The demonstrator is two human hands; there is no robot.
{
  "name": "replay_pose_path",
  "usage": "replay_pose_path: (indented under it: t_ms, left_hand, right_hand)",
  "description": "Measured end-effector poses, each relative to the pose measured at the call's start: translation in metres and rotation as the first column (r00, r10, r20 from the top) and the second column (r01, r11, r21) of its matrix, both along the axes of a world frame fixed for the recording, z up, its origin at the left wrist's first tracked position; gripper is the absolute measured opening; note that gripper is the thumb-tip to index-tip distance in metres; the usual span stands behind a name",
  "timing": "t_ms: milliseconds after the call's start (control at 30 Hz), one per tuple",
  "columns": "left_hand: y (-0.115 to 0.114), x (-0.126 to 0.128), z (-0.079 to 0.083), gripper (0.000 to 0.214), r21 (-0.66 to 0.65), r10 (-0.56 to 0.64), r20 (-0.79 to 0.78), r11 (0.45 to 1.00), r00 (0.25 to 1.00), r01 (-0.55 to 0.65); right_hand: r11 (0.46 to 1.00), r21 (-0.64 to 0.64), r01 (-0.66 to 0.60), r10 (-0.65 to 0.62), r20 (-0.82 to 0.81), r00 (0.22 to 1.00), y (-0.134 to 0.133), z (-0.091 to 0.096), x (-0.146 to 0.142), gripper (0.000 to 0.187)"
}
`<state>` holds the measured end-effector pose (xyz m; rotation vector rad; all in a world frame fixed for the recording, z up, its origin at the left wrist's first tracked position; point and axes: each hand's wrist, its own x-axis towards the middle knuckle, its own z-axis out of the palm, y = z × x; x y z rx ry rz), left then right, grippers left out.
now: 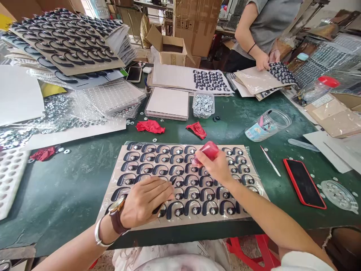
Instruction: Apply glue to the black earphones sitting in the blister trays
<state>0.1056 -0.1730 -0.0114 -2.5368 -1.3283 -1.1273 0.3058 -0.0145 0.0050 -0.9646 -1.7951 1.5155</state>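
Holds a shiny, rounded red thing in the right hand, with fingers curled, above a flat brown card sheet of curved black plastic pieces on the green counter. Lays the left hand palm down over the sheet, with fingers straight and close together, nearer the body.

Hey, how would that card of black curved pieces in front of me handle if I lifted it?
The card looks thin and broad, so it may flex if raised by one edge. Its glossy glints suggest a slick surface. The many rows of black pieces probably make it heavier than bare card.
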Motion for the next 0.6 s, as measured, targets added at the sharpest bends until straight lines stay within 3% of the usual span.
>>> replay_pose_path:
  t_ms: [133,267,433,600]
  left_hand:
    - [0.007,-0.005,-0.003,0.020,0.086,0.019,-0.114,0.996,0.993,-0.009]
    - [0.012,-0.002,-0.007,0.018,0.116,0.016,-0.183,0.993,0.983,0.005]
    - [0.011,0.002,-0.011,0.021,0.092,0.024,-0.190,0.996,0.981,-0.007]
    - [0.010,0.005,-0.011,0.023,0.075,0.039,-0.161,0.997,0.986,-0.027]
  right_hand:
    - [0.987,0.155,0.047,-0.041,-0.042,0.998,-0.006,-0.030,-0.020,0.024]
    - [0.989,0.145,0.036,-0.027,-0.065,0.998,-0.012,-0.047,-0.023,0.019]
    - [0.984,0.174,-0.025,0.028,-0.015,0.999,-0.014,-0.051,-0.020,0.016]
    - [0.929,0.369,-0.036,0.014,0.062,0.998,-0.014,-0.047,-0.022,0.017]
